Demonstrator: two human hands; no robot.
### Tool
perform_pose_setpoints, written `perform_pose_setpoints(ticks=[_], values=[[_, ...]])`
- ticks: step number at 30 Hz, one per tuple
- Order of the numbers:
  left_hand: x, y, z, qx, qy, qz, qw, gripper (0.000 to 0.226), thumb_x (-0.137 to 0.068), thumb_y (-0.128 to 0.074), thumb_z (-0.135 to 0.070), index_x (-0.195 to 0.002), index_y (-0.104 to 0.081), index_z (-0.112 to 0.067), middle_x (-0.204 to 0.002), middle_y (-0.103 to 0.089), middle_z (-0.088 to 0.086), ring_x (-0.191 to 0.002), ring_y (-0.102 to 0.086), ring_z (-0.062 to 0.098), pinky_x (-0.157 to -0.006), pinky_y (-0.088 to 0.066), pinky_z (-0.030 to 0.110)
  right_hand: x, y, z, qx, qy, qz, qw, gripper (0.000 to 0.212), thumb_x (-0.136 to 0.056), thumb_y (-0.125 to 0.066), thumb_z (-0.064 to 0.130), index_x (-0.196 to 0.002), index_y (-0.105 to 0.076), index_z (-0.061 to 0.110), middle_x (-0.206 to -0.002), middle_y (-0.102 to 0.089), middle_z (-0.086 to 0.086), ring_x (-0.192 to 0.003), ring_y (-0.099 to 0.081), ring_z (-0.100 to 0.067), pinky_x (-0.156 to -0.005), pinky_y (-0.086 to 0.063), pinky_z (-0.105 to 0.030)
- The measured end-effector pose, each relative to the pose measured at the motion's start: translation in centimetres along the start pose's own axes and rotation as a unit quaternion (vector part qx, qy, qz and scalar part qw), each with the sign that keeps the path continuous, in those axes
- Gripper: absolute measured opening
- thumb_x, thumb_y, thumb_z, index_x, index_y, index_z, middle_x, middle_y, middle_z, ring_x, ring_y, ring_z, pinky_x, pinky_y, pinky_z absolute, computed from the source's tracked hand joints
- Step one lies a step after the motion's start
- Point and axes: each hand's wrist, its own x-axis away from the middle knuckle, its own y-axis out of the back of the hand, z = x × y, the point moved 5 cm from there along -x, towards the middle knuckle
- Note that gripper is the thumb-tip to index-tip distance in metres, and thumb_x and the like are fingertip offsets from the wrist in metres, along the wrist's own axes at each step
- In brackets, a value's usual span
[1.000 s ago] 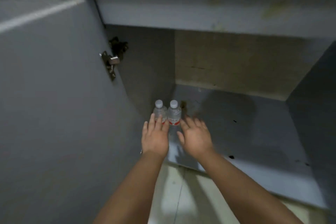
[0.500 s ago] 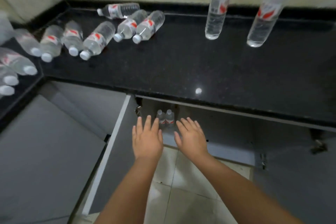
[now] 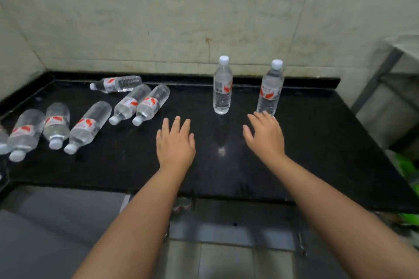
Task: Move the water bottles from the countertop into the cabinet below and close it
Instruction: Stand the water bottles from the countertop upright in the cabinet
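Note:
Two clear water bottles stand upright on the black countertop [image 3: 317,142]: one [image 3: 222,88] in the middle, another [image 3: 270,89] to its right. Several more bottles [image 3: 88,125] lie on their sides at the left. My left hand [image 3: 175,140] hovers over the counter with straight fingers, holding nothing, short of the middle bottle. My right hand [image 3: 265,135] is also empty, its fingertips just in front of the right bottle's base. Below the counter edge, the tops of two bottles [image 3: 182,206] show inside the cabinet.
The grey cabinet door [image 3: 45,233] stands swung out at the lower left. A tiled wall [image 3: 204,18] backs the counter. A metal rack [image 3: 394,88] stands at the right, with something green [image 3: 408,174] beneath it.
Both hands have come up from the cabinet, where they left two bottles, and now reach over the countertop toward the standing bottles. The view has tilted up from the cabinet to the counter.

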Motion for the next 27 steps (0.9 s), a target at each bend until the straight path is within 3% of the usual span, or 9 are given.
perform_pose_setpoints(ticks=[3,5,7,13,15,18,21,24,27], values=[[-6.4,0.5,-2.8,0.035,-0.038,-0.003,0.999,0.050,-0.101,-0.034,-0.029,-0.148,-0.024,-0.022,-0.159,-0.018,0.001,-0.149,-0.007,0.025,-0.121,-0.014,0.038,-5.3,2.3,-3.1,-0.013,-0.046,-0.027,0.998,0.038,-0.079,-0.050,0.021,-0.097,-0.068,-0.007,-0.095,-0.072,-0.025,-0.091,-0.067,-0.042,-0.081,-0.056,-0.051],[-10.1,0.7,-4.7,0.098,-0.052,0.011,0.994,0.052,-0.100,-0.038,-0.027,-0.149,-0.022,-0.019,-0.159,-0.018,0.001,-0.149,-0.009,0.025,-0.119,-0.019,0.037,-8.9,3.7,-4.7,-0.025,-0.076,-0.043,0.996,0.033,-0.088,-0.053,0.015,-0.112,-0.061,-0.005,-0.113,-0.066,-0.024,-0.106,-0.060,-0.039,-0.089,-0.049,-0.045],[-13.3,0.6,-6.7,0.153,-0.071,0.028,0.985,0.056,-0.099,-0.040,-0.028,-0.149,-0.020,-0.016,-0.159,-0.016,0.002,-0.148,-0.010,0.024,-0.118,-0.023,0.036,-11.9,4.0,-6.4,-0.028,-0.106,0.008,0.994,0.041,-0.091,-0.053,0.017,-0.130,-0.048,0.002,-0.133,-0.053,-0.017,-0.123,-0.048,-0.032,-0.100,-0.040,-0.041],[-21.8,0.7,-9.8,0.146,-0.107,0.011,0.983,0.052,-0.095,-0.050,-0.025,-0.141,-0.032,-0.008,-0.150,-0.032,0.011,-0.140,-0.029,0.026,-0.110,-0.035,0.037,-18.5,2.5,-8.8,0.014,-0.153,0.068,0.986,0.057,-0.092,-0.052,0.029,-0.142,-0.029,0.014,-0.151,-0.030,-0.014,-0.137,-0.031,-0.031,-0.109,-0.033,-0.042],[-23.7,0.5,-10.4,0.129,-0.111,0.028,0.985,0.059,-0.096,-0.049,-0.027,-0.146,-0.025,-0.008,-0.155,-0.025,0.010,-0.143,-0.025,0.025,-0.112,-0.033,0.038,-19.8,1.6,-8.8,0.031,-0.165,0.071,0.983,0.057,-0.092,-0.052,0.032,-0.141,-0.030,0.013,-0.149,-0.032,-0.014,-0.135,-0.032,-0.032,-0.106,-0.036,-0.043],[-25.6,0.3,-11.7,0.098,-0.143,0.031,0.984,0.061,-0.095,-0.051,-0.032,-0.145,-0.026,-0.007,-0.146,-0.038,0.011,-0.134,-0.037,0.028,-0.105,-0.039,0.039,-20.9,0.4,-8.8,0.049,-0.201,0.074,0.976,0.047,-0.093,-0.050,0.032,-0.133,-0.040,0.008,-0.138,-0.043,-0.016,-0.123,-0.045,-0.034,-0.094,-0.045,-0.043],[-26.7,-0.4,-13.1,0.069,-0.172,0.051,0.981,0.061,-0.094,-0.052,-0.035,-0.144,-0.030,-0.010,-0.141,-0.045,0.013,-0.129,-0.044,0.031,-0.102,-0.041,0.040,-21.1,0.1,-8.7,0.095,-0.211,0.066,0.971,0.029,-0.094,-0.049,0.019,-0.118,-0.050,0.003,-0.121,-0.053,-0.020,-0.107,-0.054,-0.035,-0.080,-0.049,-0.040],[-27.1,-1.2,-13.9,0.039,-0.167,0.069,0.983,0.048,-0.094,-0.053,-0.032,-0.136,-0.045,-0.010,-0.137,-0.051,0.014,-0.125,-0.048,0.032,-0.099,-0.044,0.041,-21.1,0.0,-8.8,0.115,-0.189,0.054,0.974,0.023,-0.092,-0.049,0.008,-0.114,-0.053,0.001,-0.114,-0.057,-0.022,-0.103,-0.057,-0.036,-0.078,-0.050,-0.039],[-26.9,-1.4,-14.0,0.014,-0.159,0.048,0.986,0.031,-0.094,-0.054,-0.021,-0.120,-0.057,-0.004,-0.124,-0.058,0.018,-0.115,-0.055,0.035,-0.089,-0.048,0.040,-20.4,0.2,-9.1,0.083,-0.179,0.036,0.980,0.028,-0.093,-0.048,0.011,-0.120,-0.051,0.004,-0.112,-0.057,-0.021,-0.104,-0.055,-0.037,-0.080,-0.049,-0.040]])
